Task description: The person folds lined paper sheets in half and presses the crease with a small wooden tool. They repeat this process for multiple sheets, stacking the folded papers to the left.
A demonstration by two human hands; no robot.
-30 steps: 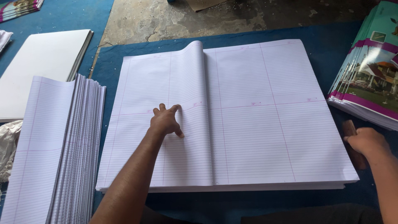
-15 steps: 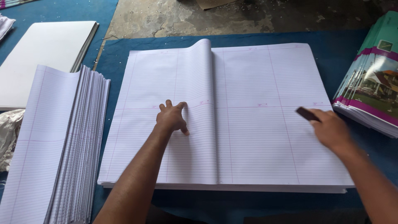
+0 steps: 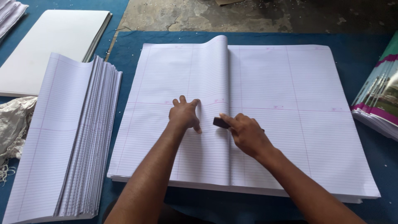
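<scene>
Right hand (image 3: 245, 133) largely hides a dark block (image 3: 220, 122) on folded ruled sheets (image 3: 215, 79).

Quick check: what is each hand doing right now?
Left hand: open, fingers spread, pressing flat on the folded ruled sheet.
Right hand: closed on a small dark block, at the fold.

Blue mat (image 3: 257, 38), ruled sheet stacks (image 3: 290, 124), white board (image 3: 54, 45)
</scene>
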